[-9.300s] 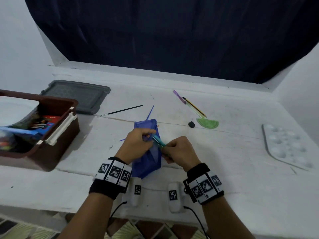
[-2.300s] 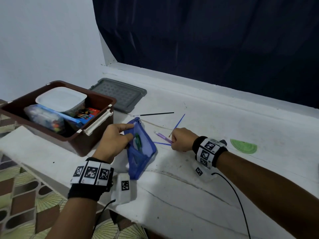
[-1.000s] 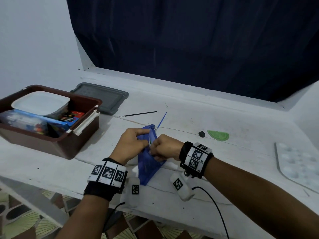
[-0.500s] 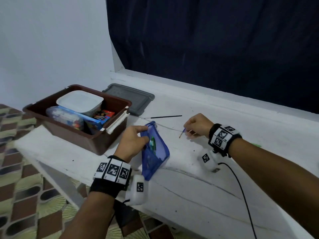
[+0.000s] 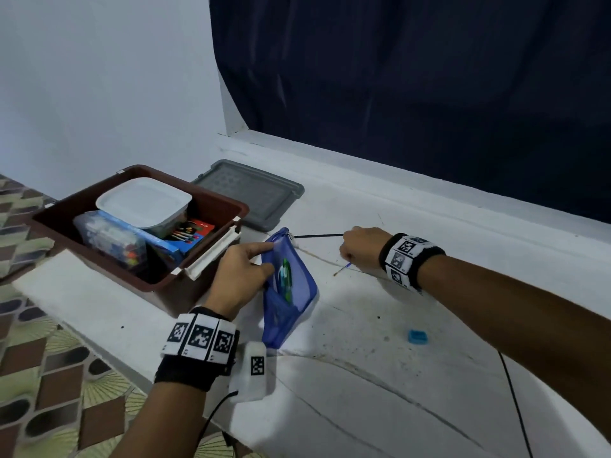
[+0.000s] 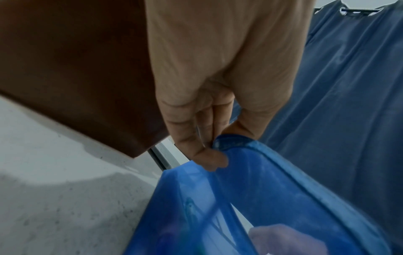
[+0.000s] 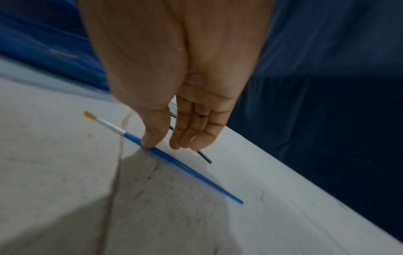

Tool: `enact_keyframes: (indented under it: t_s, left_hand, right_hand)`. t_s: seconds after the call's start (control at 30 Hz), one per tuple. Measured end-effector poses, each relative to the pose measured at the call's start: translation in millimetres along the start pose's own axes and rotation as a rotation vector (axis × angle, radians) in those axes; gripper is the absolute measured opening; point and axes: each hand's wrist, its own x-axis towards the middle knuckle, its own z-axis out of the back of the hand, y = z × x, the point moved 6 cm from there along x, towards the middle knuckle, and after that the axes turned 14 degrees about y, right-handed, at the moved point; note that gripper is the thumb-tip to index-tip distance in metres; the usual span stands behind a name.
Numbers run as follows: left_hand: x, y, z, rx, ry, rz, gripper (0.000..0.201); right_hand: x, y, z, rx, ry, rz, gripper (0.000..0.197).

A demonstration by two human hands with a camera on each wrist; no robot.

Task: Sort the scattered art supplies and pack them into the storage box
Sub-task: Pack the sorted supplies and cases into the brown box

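Your right hand (image 7: 174, 96) rests its thumb on the blue paintbrush (image 7: 165, 155), flat on the bench right of centre, bristles pointing toward the blue mesh pouch (image 5: 291, 285) that your left hand (image 5: 241, 276) pinches open.

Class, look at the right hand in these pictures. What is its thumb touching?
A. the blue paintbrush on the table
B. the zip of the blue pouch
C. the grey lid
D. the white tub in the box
A: in the right wrist view the right hand has its thumb tip down on the blue paintbrush, which lies flat on the table; the fingers are not closed round it.
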Motion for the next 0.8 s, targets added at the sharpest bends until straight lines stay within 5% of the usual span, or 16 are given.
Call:
enact_keyframes:
  t_s: [0.23, 0.43, 0.63, 0.8]
  left_hand:
    - [0, 2, 3, -0.051, -0.032, 0.045, 0.043]
    - [0, 6, 0, -0.043, -0.031, 0.066, 0.045]
    - [-2, 4, 1, -0.037, -0.017, 0.052, 0.044]
    - [-1, 5, 0, -0.017, -0.007, 0.027, 0.045]
  right_hand:
    - [44, 0, 33, 0.068, -0.234, 0.062, 0.01]
    - [64, 11, 31, 0.225, -0.197, 0.113, 0.018]
    - [41, 7, 18, 0.133, -0.197, 0.136, 0.029]
    - [0, -10, -9, 0.1, -0.272, 0.16, 0.02]
